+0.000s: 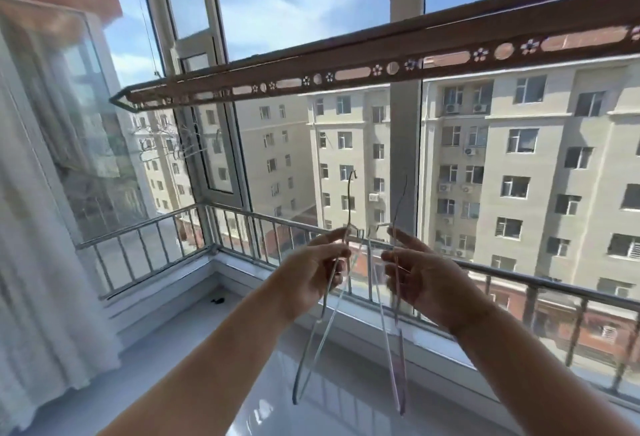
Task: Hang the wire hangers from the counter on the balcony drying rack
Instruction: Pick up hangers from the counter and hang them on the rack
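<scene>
1. The first wire hanger (348,207) is upright in the left hand (311,273), hook at the top, its long axis running steeply down and a little left to a loop that hangs over the white counter (214,366)
2. The second wire hanger (398,366) stands just beside it in the right hand (419,273), also hook up, its body dropping almost straight down; the two hangers are close but apart
3. The left hand's fingers curl round and pinch the first hanger just below its neck; the right hand pinches the second hanger between thumb and rather straight fingers
4. The drying rack (346,73) lies above and beyond both hooks, well apart from them; its long axis slants from low at the far left to high at the right, with a row of cut-out slots along its face
5. Judging from this, each hook has to travel up and forward to reach a slot; the left hand sits under the lower stretch of the bar and so looks the nearer
6. No container shows; the slots are the only receiving places, and the only things seen on the rack are some faint hung hangers (187,148) near its far left end
7. Further out are the metal railing (145,231), a white curtain (34,227) at the left, and a small dark object (217,300) on the sill
</scene>
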Action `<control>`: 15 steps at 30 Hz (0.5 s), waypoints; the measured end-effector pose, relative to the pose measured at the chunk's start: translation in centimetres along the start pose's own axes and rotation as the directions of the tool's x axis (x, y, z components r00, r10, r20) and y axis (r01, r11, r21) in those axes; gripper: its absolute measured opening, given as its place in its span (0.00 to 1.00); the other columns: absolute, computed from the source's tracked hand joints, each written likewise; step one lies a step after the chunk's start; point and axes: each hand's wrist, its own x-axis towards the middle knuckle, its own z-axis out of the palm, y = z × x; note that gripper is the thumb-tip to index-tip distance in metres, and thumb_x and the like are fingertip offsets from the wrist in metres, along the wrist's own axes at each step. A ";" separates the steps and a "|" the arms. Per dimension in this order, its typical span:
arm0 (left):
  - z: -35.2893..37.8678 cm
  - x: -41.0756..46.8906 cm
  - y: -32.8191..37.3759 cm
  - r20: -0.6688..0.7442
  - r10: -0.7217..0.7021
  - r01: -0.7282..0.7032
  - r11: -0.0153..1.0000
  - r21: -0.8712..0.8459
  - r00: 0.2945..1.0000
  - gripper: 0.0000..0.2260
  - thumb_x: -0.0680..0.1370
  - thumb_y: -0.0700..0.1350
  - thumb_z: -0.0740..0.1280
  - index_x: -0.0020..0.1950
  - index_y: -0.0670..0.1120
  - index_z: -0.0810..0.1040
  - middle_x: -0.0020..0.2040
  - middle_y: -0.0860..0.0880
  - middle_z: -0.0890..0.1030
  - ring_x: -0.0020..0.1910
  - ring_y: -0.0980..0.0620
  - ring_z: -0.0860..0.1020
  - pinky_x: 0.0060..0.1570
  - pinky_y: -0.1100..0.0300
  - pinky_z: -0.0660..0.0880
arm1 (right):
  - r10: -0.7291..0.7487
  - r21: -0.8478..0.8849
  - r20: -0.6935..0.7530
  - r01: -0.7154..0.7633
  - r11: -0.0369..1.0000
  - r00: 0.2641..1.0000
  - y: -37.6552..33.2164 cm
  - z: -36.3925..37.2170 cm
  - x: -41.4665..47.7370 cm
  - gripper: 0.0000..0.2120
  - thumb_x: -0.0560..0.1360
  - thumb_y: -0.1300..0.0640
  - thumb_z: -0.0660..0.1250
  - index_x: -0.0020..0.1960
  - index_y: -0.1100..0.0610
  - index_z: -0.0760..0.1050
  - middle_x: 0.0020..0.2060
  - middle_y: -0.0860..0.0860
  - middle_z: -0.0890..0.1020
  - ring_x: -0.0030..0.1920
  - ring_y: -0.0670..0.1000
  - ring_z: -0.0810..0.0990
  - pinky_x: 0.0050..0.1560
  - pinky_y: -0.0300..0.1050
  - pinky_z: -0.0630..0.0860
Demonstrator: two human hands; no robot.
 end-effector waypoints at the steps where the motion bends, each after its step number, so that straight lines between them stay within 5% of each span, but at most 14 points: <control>1: -1.6 0.0 1.0 -0.016 0.004 -0.004 1.000 0.003 1.000 0.11 0.76 0.33 0.62 0.54 0.44 0.78 0.33 0.47 0.77 0.28 0.55 0.71 0.26 0.66 0.66 | 0.000 0.006 0.015 0.000 1.000 1.000 0.4 1.6 1.3 0.22 0.75 0.68 0.60 0.66 0.53 0.71 0.32 0.52 0.78 0.28 0.47 0.77 0.28 0.37 0.74; 15: -20.4 6.1 12.0 -0.224 0.159 -0.149 0.987 0.061 0.961 0.11 0.76 0.36 0.63 0.57 0.40 0.78 0.34 0.47 0.77 0.30 0.55 0.69 0.30 0.64 0.67 | -0.019 -0.106 0.189 0.039 0.994 0.982 4.5 15.1 21.8 0.22 0.75 0.69 0.59 0.64 0.51 0.73 0.32 0.52 0.75 0.31 0.48 0.73 0.27 0.37 0.72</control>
